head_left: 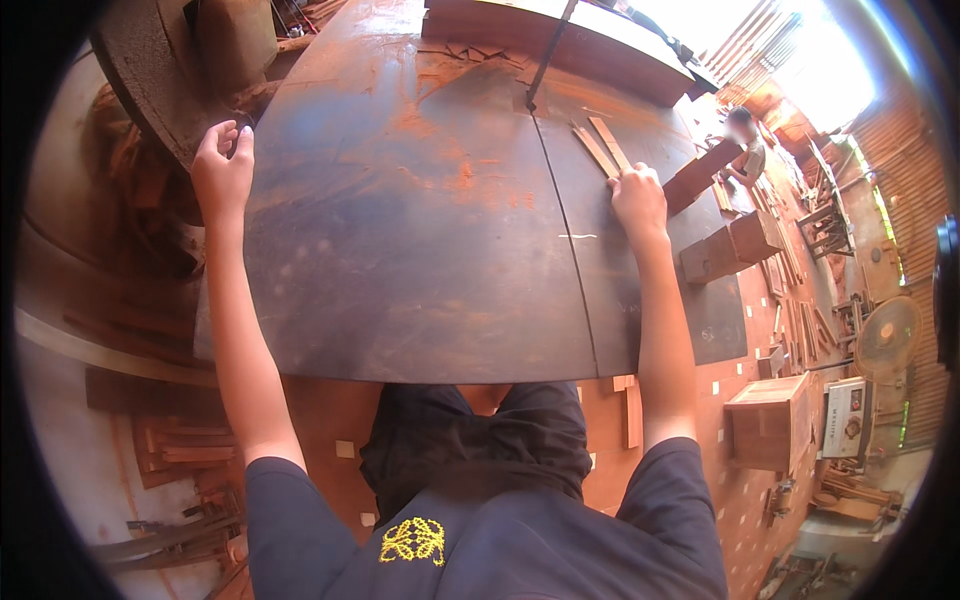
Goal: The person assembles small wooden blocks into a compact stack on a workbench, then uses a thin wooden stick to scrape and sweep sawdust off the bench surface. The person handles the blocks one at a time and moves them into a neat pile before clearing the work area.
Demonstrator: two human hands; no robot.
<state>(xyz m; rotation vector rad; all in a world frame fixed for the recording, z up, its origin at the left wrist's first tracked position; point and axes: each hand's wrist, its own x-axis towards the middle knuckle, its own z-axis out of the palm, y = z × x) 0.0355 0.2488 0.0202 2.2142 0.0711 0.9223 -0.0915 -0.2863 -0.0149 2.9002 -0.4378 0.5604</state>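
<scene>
My right hand [640, 203] is closed around the near ends of two thin wooden strips [600, 148] on the right part of a dark metal work table [400, 270]. The strips point away from me and lie slightly apart at their far ends. Over the table's left edge, my left hand [222, 168] is raised with thumb and fingers apart, and I see nothing in it. A narrow dark slot [565, 215] runs from the table's near edge to the foot of a thin dark bar [550, 55].
A long reddish-brown wooden beam [560, 45] lies across the far end, with orange sawdust [430, 120] before it. Wooden blocks [730, 248] stick out along the right edge. Dark machinery [160, 80] stands at left. Another person [745, 150] is at far right, beyond the blocks.
</scene>
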